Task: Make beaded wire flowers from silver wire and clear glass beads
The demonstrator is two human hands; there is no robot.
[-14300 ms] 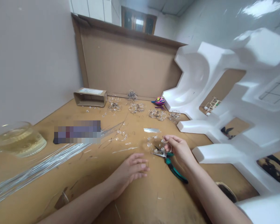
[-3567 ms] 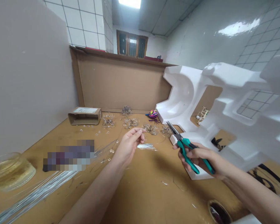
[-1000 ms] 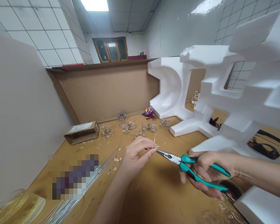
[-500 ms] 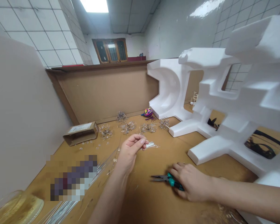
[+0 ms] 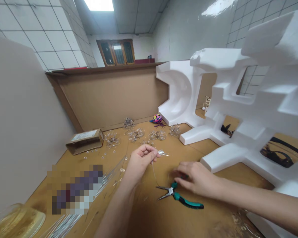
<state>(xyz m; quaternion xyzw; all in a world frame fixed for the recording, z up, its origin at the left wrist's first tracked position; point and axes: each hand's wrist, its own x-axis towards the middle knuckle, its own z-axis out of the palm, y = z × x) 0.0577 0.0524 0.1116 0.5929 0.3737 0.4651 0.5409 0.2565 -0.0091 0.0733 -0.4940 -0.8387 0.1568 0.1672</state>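
Note:
My left hand (image 5: 142, 158) is closed in a pinch on a thin wire (image 5: 153, 170), which hangs from the fingertips down toward the pliers. The long-nose pliers (image 5: 171, 191) have green and black handles, and their jaws are spread apart. My right hand (image 5: 195, 177) has its curled, slightly blurred fingers around the upper handle, while the lower handle sticks out free. Just beyond my left fingertips lies a small bundle of short wires (image 5: 161, 152). Whether the hanging wire touches the jaws is unclear.
Several wire-and-clear-bead clusters (image 5: 136, 135) lie farther back, near a colourful ball-like toy (image 5: 157, 119). A small cardboard box (image 5: 85, 142) stands left, with loose beads before it. Long wires (image 5: 67, 224) lie front left beside a clear container (image 5: 17, 218). White foam packing (image 5: 228, 145) rises at right.
The pliers' jaws have gone from closed to spread, and one handle has swung out from under my right hand. The wire hanging from my left fingers now shows.

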